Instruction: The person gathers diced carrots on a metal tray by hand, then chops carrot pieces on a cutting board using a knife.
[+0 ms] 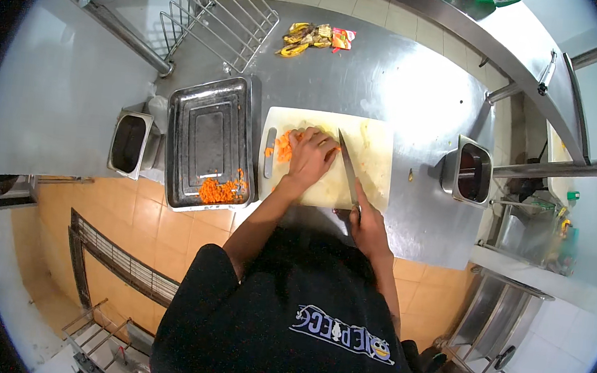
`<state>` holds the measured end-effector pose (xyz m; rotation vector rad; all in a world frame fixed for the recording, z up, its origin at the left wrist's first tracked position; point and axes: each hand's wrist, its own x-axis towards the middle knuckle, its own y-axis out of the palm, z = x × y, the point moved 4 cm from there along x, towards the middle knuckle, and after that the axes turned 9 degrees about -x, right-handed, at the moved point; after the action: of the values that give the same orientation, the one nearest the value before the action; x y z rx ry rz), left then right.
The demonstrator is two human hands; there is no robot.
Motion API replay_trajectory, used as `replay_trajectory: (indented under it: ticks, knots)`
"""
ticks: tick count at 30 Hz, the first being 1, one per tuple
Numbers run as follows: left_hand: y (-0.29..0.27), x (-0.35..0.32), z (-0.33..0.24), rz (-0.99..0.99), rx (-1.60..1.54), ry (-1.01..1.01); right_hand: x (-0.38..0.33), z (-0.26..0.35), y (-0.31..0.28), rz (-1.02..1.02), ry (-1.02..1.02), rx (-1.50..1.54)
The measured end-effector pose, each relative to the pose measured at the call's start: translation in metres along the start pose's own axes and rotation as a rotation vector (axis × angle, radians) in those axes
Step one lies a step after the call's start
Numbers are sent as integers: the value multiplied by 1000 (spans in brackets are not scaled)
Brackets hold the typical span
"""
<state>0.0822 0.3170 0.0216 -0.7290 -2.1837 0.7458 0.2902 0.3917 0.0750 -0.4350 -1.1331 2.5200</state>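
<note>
A white cutting board lies on the steel table, with orange carrot pieces on its left part. My left hand presses down over the carrot, fingers bent and close together; part of the carrot is hidden beneath them. In my right hand is a kitchen knife, gripped by the handle. Its blade points away from me, just right of my left fingertips. Left of the board, a dark metal tray holds a heap of finely chopped carrot in its near right corner.
Banana peels and a small red packet lie at the table's far side. A wire rack stands far left. Steel containers flank the table, one left, one right. A steel shelf edge runs overhead.
</note>
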Motion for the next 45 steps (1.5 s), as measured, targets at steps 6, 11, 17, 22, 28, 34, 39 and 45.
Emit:
replay_trajectory:
  ticks: [6, 11, 17, 22, 28, 34, 39, 45]
  knots:
    - [-4, 1, -2, 9, -16, 3, -1, 3, -8, -17, -53, -100]
    - [-4, 2, -2, 12, 2, -7, -3, 2, -18, 114, 30, -197]
    - [-6, 5, -1, 18, 14, -8, -7, 6, -27, 115, -16, -304]
    - [-5, 6, 0, 13, 13, 4, -7, 15, -38, 209, 3, -475]
    - [-6, 8, 2, 46, 0, 9, -8, 13, -45, 211, -59, -570]
    - [-5, 8, 5, 87, -43, 8, -5, 13, -51, 7, -53, -353]
    - [-5, 7, 5, 87, -15, 34, -5, 14, -50, -121, -13, -197]
    - [-7, 8, 5, 138, -22, 61, 3, 19, -60, -295, 116, 86]
